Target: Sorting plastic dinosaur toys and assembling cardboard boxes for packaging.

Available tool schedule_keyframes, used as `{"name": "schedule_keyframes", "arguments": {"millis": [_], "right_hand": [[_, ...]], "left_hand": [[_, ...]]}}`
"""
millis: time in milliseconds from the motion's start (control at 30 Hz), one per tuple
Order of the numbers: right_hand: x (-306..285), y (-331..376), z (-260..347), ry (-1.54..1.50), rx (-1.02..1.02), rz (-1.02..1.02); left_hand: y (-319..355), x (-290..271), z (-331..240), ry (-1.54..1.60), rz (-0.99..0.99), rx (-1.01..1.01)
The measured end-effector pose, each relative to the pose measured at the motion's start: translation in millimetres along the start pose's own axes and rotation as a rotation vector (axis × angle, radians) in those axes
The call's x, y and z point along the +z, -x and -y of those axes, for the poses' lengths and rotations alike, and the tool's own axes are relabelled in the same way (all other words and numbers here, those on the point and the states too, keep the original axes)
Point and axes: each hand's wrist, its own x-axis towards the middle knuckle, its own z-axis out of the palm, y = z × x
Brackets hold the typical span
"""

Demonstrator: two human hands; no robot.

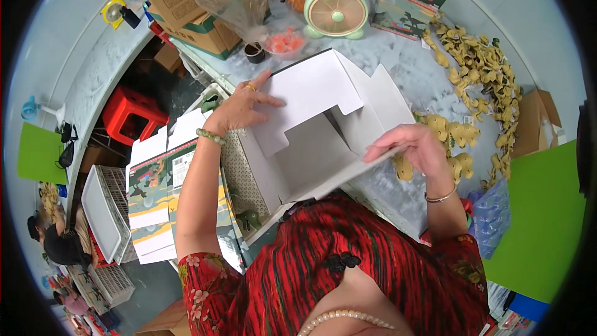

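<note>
An unfolded cardboard box (311,165), white and grey inside, stands open in front of me. One white flap (309,96) with a cut-out notch leans over its opening. My left hand (252,102) lies on that flap's left end with its fingers spread. At the box's right side, my right hand (413,147) grips the edge of another flap, its fingers pressed together; the thumb is partly hidden. Inside, the visible part of the box holds nothing.
Flat printed cartons (152,202) are stacked at the left. Yellowish toy pieces (479,74) are heaped at the right. A green fan (336,15), a bowl of orange pieces (285,42) and printed boxes (407,0) stand at the back. A red stool (132,112) is left of the table.
</note>
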Motion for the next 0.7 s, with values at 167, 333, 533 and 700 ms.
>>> {"name": "schedule_keyframes", "arguments": {"millis": [167,333,533,700], "right_hand": [[-8.6,6.6,16.4,0.176,-0.258,-0.091],[-58.8,-26.4,19.4,0.656,-0.297,-0.572],[-41.8,-65.4,-9.8,0.431,0.051,-0.056],[-33.5,-80.4,-10.8,0.638,-0.019,0.104]], "left_hand": [[0.1,1.0,-1.6,0.024,-0.024,-0.011],[0.4,3.9,-0.1,0.04,-0.044,0.004],[2.1,1.2,-4.5,0.056,-0.034,-0.067],[6.6,1.3,-2.2,0.045,-0.057,-0.061]]}}
